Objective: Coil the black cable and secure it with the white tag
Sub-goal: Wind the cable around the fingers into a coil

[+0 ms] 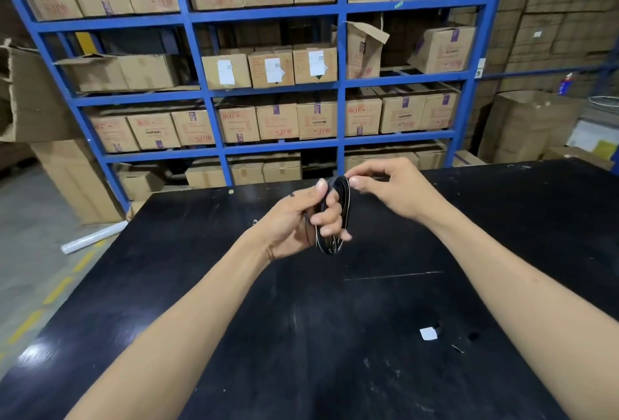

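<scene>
The black cable (343, 200) is wound into a narrow oval coil held upright above the black table (201, 285). My left hand (301, 222) grips the coil's middle, thumb on one side and fingers wrapped through the loop. My right hand (392, 190) pinches the top of the coil between thumb and forefinger. The coil's lower end hangs free below my left fingers. A small white tag (428, 333) lies flat on the table, near and to the right, apart from both hands.
A thin pale line (392, 275) crosses the table below the hands. Small scraps (458, 349) lie by the tag. Blue shelving (341, 84) full of cardboard boxes stands behind the table. A white roll (93, 237) lies on the floor at left.
</scene>
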